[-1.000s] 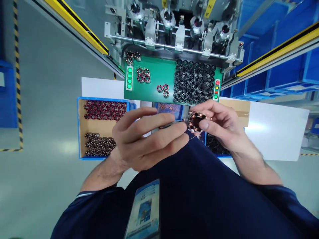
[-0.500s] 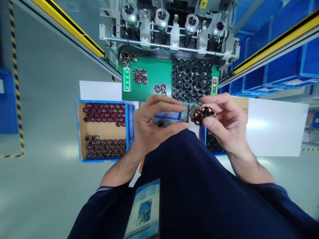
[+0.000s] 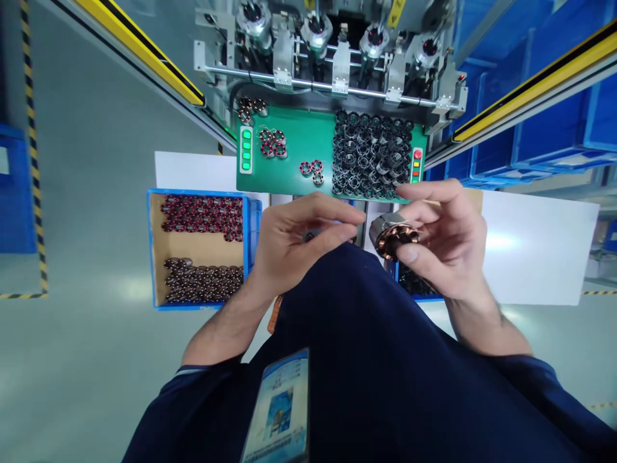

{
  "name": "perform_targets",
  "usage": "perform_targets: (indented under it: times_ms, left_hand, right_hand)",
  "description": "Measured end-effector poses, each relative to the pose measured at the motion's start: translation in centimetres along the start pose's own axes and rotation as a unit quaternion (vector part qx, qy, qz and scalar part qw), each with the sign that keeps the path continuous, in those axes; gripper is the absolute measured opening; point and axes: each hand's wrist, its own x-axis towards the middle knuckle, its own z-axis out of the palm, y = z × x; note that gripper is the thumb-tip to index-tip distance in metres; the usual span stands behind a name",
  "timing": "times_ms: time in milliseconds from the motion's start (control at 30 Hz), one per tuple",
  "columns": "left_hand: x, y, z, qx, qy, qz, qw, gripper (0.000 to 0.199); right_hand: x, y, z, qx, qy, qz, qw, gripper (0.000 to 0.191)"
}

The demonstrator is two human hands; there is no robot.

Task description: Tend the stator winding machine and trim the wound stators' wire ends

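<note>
My right hand (image 3: 448, 241) grips a motor stator (image 3: 389, 233), a grey metal ring with copper windings, between thumb and fingers. Its wound face is tilted toward me. To the left of it, my left hand (image 3: 294, 241) is apart from the stator, its fingers stretched out and a narrow gap between fingertips and thumb. Nothing shows in that hand. Beyond both hands, a few small red-and-copper stators (image 3: 317, 167) lie on the green work surface (image 3: 294, 135), with a dense block of black ring-shaped parts (image 3: 371, 154) to their right.
A blue bin (image 3: 150, 257) at left holds rows of red and brown stators. Another blue bin, partly hidden, has dark parts (image 3: 414, 276) under my right hand. A machine with several metal spindle heads (image 3: 317, 35) stands at the back. Button panels (image 3: 246, 150) flank the green surface.
My left fingers have come closer to the thumb. My right hand has shifted slightly right and down with the stator, which now shows more of its grey outer side.
</note>
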Motion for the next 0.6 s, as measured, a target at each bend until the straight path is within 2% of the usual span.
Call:
perform_targets:
  times_ms: [133,300,400,500,600]
  left_hand:
    - [0.5,1.6,-0.4,0.0,-0.043,0.032,0.999,0.006]
    - [0.7,1.3,-0.3,0.0,-0.053,0.02,0.998,0.005]
    - [0.7,1.3,-0.1,0.008,-0.079,0.009,0.997,0.004]
    - [0.6,0.1,0.3,0.01,-0.122,-0.014,0.992,0.01]
    - [0.5,-2.6,0.6,-0.008,-0.13,-0.053,0.99,0.018]
  right_hand:
    - [-0.3,0.2,-0.3,-0.042,-0.013,-0.032,0.999,0.072]
    - [-0.7,0.7,-1.0,-0.131,-0.021,-0.047,0.99,0.078]
    - [-0.7,1.2,-1.1,-0.141,-0.018,-0.055,0.988,0.077]
    - [-0.5,1.5,-1.0,-0.081,-0.015,-0.046,0.996,0.07]
    - [-0.2,1.4,-0.8,-0.022,-0.004,-0.011,1.0,0.062]
